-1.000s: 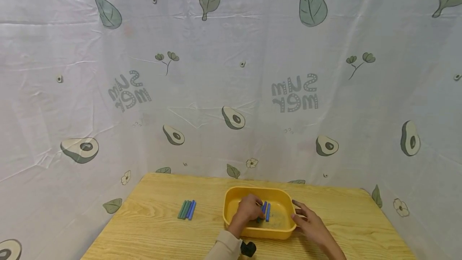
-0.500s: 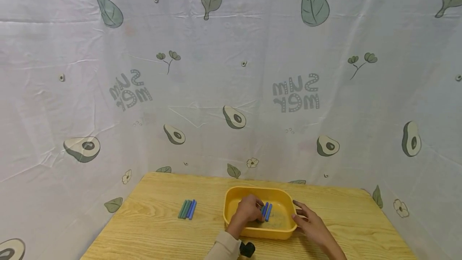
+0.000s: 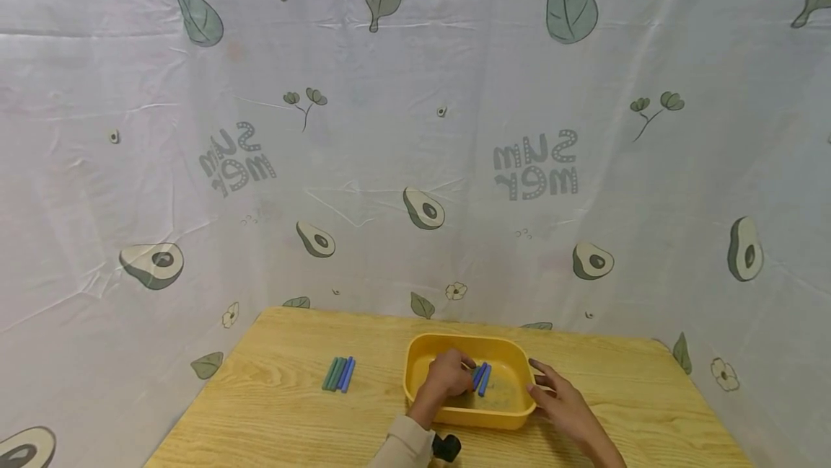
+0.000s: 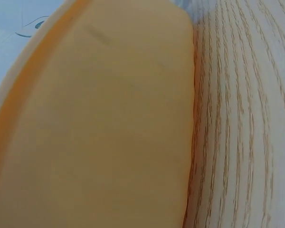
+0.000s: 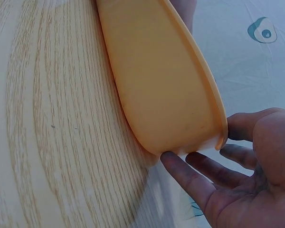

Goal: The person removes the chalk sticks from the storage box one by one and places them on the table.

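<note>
My left hand (image 3: 450,373) reaches down inside a yellow plastic tub (image 3: 477,419), its curled fingers at several chalk sticks. Two blue chalk sticks (image 3: 485,380) lean beside the fingertips, and part of a dark green one (image 3: 476,371) shows there. The hand covers the rest, so I cannot tell whether it pinches a stick. At the tub's right end my right hand (image 3: 558,397) holds the wall. In the right wrist view, the right thumb (image 5: 240,126) meets the rim and the fingers (image 5: 190,178) touch the wall's outside.
A row of green and blue chalk sticks (image 3: 339,374) lies side by side on the wooden table (image 3: 279,410), left of the tub. Dusty smears mark the tub floor. A patterned white sheet (image 3: 389,129) hangs behind the table. A black device (image 3: 446,448) sits at my left wrist.
Inside the tub the blue chalk sticks have shifted and lean more to the right beside my left fingers. My right hand stays at the tub's end. The view has tilted slightly.
</note>
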`<action>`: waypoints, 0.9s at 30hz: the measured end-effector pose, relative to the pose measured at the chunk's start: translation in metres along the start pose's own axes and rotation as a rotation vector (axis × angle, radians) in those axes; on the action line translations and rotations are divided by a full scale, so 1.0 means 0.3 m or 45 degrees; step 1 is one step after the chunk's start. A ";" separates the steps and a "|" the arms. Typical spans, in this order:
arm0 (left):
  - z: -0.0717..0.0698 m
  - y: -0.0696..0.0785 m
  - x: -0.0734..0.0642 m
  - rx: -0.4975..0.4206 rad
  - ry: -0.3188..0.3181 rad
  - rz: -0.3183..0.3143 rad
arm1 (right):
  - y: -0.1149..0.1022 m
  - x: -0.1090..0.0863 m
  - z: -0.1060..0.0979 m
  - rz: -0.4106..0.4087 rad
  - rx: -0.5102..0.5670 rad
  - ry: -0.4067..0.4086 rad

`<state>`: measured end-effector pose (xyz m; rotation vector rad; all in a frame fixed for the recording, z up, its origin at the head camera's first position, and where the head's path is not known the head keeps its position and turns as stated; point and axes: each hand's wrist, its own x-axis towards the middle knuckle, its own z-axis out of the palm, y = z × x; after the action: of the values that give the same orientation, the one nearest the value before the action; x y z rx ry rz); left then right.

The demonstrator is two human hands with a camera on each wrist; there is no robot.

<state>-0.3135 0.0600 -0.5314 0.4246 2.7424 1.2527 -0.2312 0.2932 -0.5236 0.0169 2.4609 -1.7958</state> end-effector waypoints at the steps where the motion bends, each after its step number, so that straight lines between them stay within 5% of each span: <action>1: 0.000 0.000 0.001 -0.009 0.004 -0.003 | 0.001 0.000 -0.001 -0.003 0.002 -0.005; 13: 0.003 -0.008 0.001 -0.108 0.019 -0.018 | 0.002 -0.005 -0.011 -0.037 0.009 -0.053; 27: -0.026 -0.001 -0.013 -0.466 0.027 -0.058 | 0.008 -0.001 -0.004 -0.029 0.012 -0.021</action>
<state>-0.3115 0.0530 -0.5264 0.3105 2.4426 1.7063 -0.2308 0.2951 -0.5256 -0.0249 2.4509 -1.8095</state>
